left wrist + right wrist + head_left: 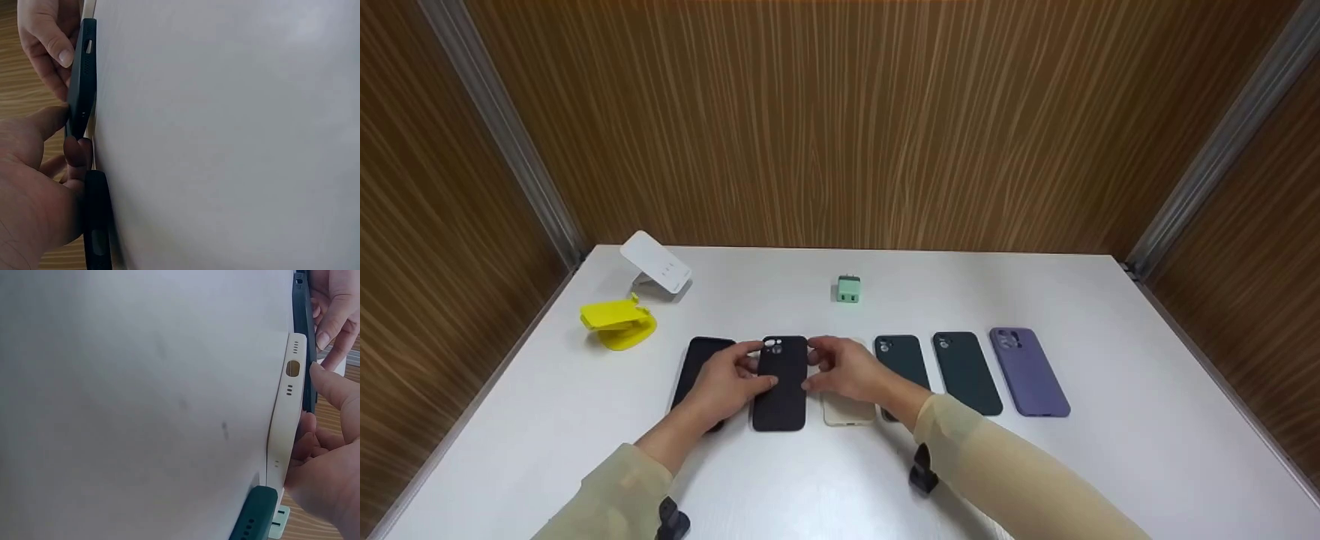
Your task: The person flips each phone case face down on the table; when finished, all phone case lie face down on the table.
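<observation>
A black phone case (780, 409) with camera holes at its top lies back side up between both hands. My left hand (723, 384) pinches its left edge, thumb on the back and fingers at the side. At the right edge, my right hand (847, 367) pinches it, fingers near the top corner and thumb lower down. The left wrist view shows the case's bottom edge (89, 48) close over the table. Partly under my left forearm lies another black phone case (690, 375). A cream phone case (849, 412) sits below my right hand, which hides its upper part.
Farther right lie two dark green cases, one (904, 360) partly behind my right wrist and one (969, 375) in full view, then a purple case (1031, 375). A mint charger plug (848, 289), a white stand (656, 262) and a yellow stand (619, 322) stand farther back.
</observation>
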`<state>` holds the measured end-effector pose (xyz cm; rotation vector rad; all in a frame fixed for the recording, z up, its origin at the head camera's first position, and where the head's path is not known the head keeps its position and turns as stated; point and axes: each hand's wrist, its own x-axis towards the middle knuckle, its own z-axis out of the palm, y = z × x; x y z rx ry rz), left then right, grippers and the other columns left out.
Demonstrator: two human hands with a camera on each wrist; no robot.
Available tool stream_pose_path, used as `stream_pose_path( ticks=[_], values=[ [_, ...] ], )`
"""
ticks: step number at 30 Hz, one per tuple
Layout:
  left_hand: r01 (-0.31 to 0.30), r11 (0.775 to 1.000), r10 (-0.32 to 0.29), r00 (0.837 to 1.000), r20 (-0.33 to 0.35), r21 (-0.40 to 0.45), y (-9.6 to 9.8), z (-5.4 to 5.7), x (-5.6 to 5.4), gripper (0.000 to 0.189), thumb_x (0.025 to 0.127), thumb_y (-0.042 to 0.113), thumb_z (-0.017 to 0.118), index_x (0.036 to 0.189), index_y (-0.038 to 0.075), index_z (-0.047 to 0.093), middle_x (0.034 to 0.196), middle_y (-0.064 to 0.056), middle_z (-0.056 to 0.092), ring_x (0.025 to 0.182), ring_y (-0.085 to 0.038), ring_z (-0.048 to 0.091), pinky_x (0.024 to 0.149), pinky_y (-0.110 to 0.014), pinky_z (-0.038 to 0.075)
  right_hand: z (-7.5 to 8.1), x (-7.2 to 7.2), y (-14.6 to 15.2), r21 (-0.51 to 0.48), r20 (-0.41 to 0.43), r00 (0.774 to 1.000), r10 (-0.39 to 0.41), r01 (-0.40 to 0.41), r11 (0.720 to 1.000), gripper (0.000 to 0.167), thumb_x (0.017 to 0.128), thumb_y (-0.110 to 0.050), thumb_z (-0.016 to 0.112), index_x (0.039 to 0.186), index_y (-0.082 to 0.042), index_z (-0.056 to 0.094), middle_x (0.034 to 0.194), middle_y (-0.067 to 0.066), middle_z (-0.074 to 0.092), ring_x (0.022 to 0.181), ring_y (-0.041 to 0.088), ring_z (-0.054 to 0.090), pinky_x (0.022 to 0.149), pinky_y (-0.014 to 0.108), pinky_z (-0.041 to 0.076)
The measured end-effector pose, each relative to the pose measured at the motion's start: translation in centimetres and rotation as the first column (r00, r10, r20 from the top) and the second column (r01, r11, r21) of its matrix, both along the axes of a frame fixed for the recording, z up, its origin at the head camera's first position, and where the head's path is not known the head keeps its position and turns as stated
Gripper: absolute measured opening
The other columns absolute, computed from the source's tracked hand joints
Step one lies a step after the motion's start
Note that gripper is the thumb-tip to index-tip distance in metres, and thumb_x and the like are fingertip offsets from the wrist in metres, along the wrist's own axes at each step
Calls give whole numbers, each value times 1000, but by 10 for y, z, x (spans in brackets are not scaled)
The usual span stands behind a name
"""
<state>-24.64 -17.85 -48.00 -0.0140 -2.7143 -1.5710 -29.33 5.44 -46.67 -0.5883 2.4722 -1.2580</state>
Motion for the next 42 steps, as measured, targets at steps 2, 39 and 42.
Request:
stream_pose_path(
  ticks=[2,39,42],
  values=[
    [0,1000,0,1000,1,-10,1,1,1,62,88,10,86,145,3,62,103,-9,67,85,-18,60,75,-30,51,1,1,0,6,-3,1000,3,-3,1000,73,87,-8,87,152,-1,54,116,4,67,100,18,58,92,36,51],
    [-74,997,73,997,-19,-19,-39,41,8,53,97,16,79,146,4,61,125,-18,67,101,-26,63,86,-30,53,4,0,2,-93,-41,998,-49,45,995,56,91,-10,84,142,-3,64,112,6,71,100,19,64,85,34,56],
    [-95,995,95,995,-12,-33,-56,42,9,55,97,17,78,147,4,60,127,-18,66,103,-27,63,87,-30,53,13,2,-1,-130,-22,998,-52,49,990,53,93,-10,82,143,-4,64,114,7,70,99,19,63,83,32,56]
  ],
)
